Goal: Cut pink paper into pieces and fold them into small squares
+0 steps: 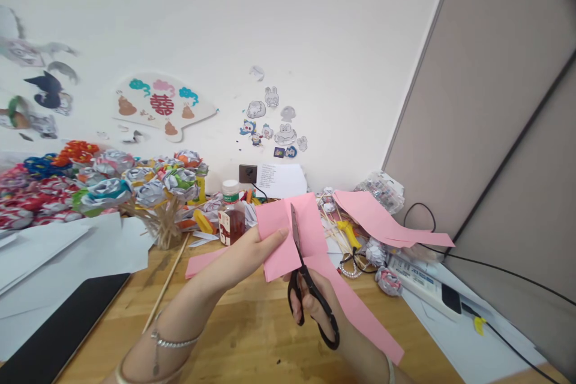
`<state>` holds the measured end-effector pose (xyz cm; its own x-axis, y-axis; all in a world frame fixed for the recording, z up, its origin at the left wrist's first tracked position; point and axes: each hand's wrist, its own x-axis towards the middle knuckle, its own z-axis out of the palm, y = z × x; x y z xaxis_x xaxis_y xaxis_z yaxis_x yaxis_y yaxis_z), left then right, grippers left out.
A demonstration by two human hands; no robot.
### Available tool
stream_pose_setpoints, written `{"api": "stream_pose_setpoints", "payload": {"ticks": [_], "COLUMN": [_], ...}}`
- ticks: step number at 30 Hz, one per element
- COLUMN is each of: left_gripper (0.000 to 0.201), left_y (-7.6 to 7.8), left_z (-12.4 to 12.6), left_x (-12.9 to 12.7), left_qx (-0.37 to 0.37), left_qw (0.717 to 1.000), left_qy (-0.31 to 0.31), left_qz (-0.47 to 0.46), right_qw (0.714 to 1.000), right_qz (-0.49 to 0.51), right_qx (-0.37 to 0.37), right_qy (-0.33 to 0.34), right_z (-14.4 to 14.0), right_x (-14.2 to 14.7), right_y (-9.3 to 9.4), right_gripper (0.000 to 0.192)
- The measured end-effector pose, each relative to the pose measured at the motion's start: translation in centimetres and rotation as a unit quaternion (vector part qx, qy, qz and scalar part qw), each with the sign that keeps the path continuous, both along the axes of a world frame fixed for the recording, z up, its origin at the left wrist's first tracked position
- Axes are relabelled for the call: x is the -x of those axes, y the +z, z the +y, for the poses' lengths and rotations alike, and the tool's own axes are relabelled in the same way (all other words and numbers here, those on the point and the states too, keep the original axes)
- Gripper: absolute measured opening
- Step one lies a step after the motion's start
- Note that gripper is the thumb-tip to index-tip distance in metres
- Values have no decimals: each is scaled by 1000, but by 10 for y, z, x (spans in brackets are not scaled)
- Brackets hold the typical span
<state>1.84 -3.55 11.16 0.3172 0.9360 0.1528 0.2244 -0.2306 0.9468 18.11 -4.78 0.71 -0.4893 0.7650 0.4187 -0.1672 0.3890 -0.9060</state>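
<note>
My left hand (pixel 245 252) pinches the left edge of a pink sheet of paper (pixel 279 222) and holds it up over the wooden table (pixel 243 336). My right hand (pixel 315 306) grips black-handled scissors (pixel 310 297), its fingers through the loops. The blades point up and sit partway into the sheet, along its middle. A long pink strip (pixel 360 312) hangs from the sheet down toward the table on the right.
Paper roses on sticks (pixel 135 189) crowd the back left beside a small brown bottle (pixel 231 216). More pink paper (pixel 382 219), skewers, beads and a white power strip (pixel 423 285) lie on the right. A black tablet (pixel 58 330) and white sheets lie at left.
</note>
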Motion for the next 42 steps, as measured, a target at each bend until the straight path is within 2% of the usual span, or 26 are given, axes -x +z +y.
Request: {"api": "stream_pose_setpoints", "payload": {"ticks": [10, 16, 19, 22, 27, 34, 42], "left_gripper": [33, 32, 34, 35, 35, 34, 34], "left_y": [4, 1, -2, -3, -2, 4, 4], "left_z": [-3, -2, -1, 0, -2, -8, -8], "left_x": [-1, 0, -1, -2, -6, -9, -10], "left_qx": [-31, 41, 60, 36, -7, -4, -17], "left_qw": [999, 999, 997, 998, 999, 1000, 999], "left_qy": [16, -1, 4, 23, 39, 28, 43], "left_qz": [21, -28, -43, -34, -1, 8, 13], "right_qw": [1000, 1000, 999, 998, 996, 995, 993], "right_qz": [-16, -9, -35, -49, -61, -60, -61], "right_qx": [2, 1, 29, 40, 33, 49, 59], "right_qy": [-20, 22, 0, -24, -47, -68, -85], "right_z": [-6, -3, -4, -6, -9, -13, -9], "right_x": [0, 0, -1, -4, -6, -4, -5], "right_y": [7, 17, 28, 35, 32, 34, 25], "right_gripper": [33, 37, 29, 23, 21, 20, 18]}}
